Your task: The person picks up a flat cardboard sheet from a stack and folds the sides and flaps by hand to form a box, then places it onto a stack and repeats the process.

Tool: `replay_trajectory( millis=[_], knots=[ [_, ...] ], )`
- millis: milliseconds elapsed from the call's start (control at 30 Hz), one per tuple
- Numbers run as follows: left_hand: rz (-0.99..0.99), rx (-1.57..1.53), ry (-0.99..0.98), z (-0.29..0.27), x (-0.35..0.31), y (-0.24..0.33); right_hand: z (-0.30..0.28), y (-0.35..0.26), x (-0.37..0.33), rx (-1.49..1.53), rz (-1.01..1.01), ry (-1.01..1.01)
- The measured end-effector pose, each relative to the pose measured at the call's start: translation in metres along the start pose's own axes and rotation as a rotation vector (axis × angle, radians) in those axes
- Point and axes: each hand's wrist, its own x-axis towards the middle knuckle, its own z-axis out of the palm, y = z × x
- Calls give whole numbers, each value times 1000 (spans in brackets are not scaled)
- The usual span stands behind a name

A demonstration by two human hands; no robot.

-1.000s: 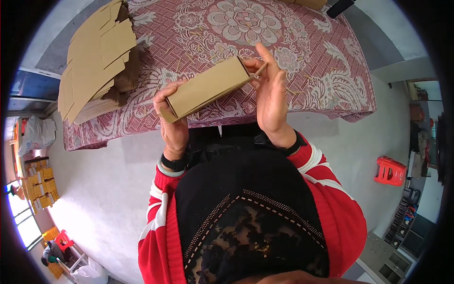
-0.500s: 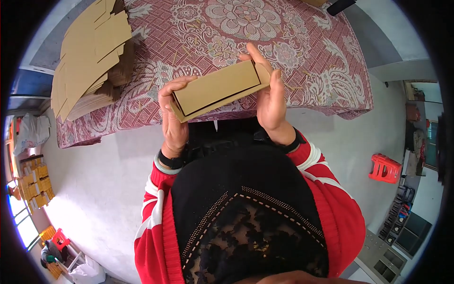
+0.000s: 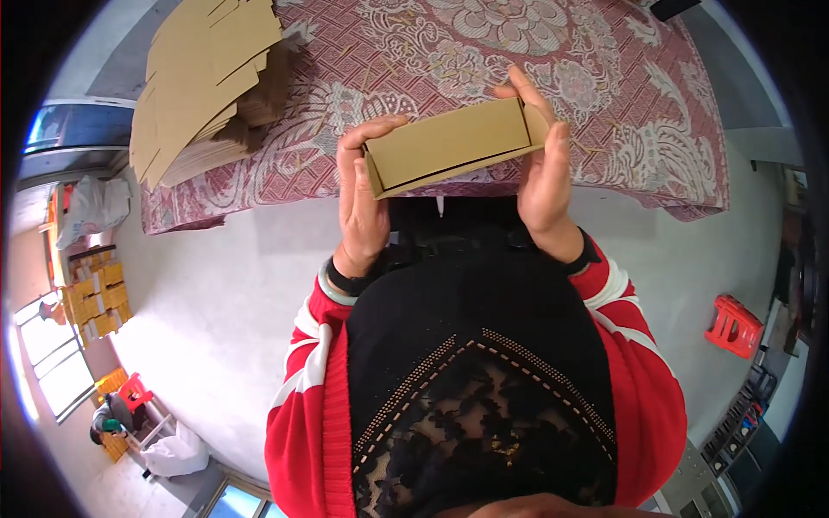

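Between my two hands, above the near edge of the table, is a long brown cardboard box (image 3: 449, 142). Its large plain panel faces up, with a dark gap along the near side and end flaps standing at both ends. My left hand (image 3: 363, 203) grips the left end, fingers over the far side and thumb on the end flap. At the other end my right hand (image 3: 548, 186) presses its palm and thumb against the right flap, with its fingers reaching behind the far corner. Both hands are closed on the box.
A tall pile of flat cardboard blanks (image 3: 207, 78) lies on the table's left side. The patterned red-and-white tablecloth (image 3: 639, 142) has small cardboard scraps on it. A red plastic stool (image 3: 734, 326) stands on the floor at right; stacked yellow-brown boxes (image 3: 102, 298) are at left.
The whole view has shifted, so table, hands and box appear farther right and slightly higher. Both hands keep hold of the box's ends, and its top panel looks slightly more tilted.
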Motion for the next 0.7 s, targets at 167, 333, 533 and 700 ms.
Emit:
replay_trajectory(
  millis=[167,333,533,700],
  knots=[
    [-128,78,41,10,0,27,-7,1,1,-140,-56,-21],
    [-221,116,83,14,2,30,-8,3,1,-238,-136,-51],
    [-283,-151,83,11,0,30,-10,1,0,-344,-154,-89],
    [-376,20,64,13,7,38,-10,4,0,-266,-172,-62]
  ],
)
